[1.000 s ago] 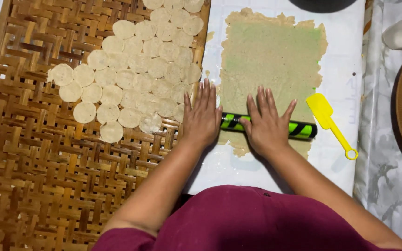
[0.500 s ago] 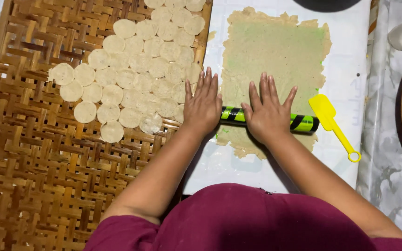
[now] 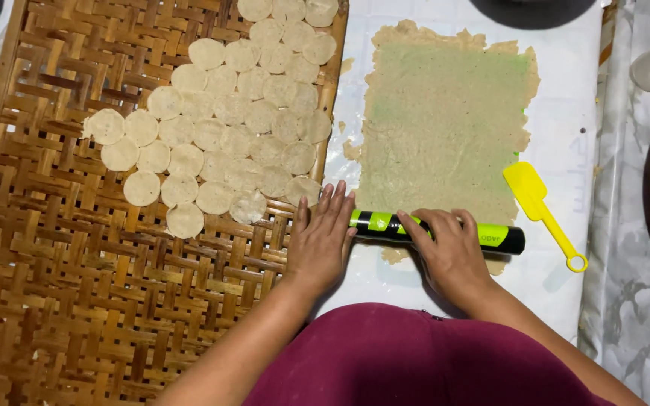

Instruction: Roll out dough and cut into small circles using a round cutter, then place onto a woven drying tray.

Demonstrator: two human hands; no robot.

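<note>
Plastic sheet covers the desk on the right; a woven bamboo tray on the left carries many dough rounds. Flat dough lies on the sheet, a yellow spatula just right of it. The roller lies across the dough's near edge. The left hand rests flat and open at its left end; the right hand curls its fingers over the middle.

Woven bamboo tray with round dough discs; yellow spatula beside.
</note>
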